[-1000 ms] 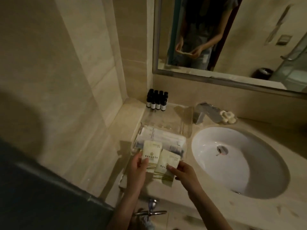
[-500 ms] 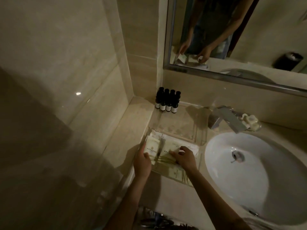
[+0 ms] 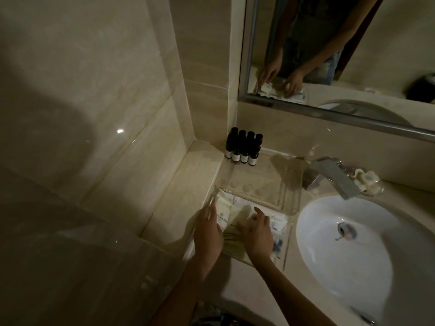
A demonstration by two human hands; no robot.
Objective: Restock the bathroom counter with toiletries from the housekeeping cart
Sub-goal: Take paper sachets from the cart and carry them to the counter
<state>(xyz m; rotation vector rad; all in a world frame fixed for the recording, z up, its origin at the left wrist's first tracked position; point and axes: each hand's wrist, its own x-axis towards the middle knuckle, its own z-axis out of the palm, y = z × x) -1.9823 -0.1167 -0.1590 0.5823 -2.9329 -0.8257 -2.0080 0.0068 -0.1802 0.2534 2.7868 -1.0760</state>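
No legible text; blurred print on cream packet

Lettering on packets mostly covered, sink cut by right edge, labels on bottles unreadable

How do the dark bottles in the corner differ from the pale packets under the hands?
The bottles are dark, the packets cream. The bottles stand upright on the counter; the packets lie flat in the clear tray. Nothing touches the bottles; the left hand and right hand rest on the packets. Both sit beside the sink.
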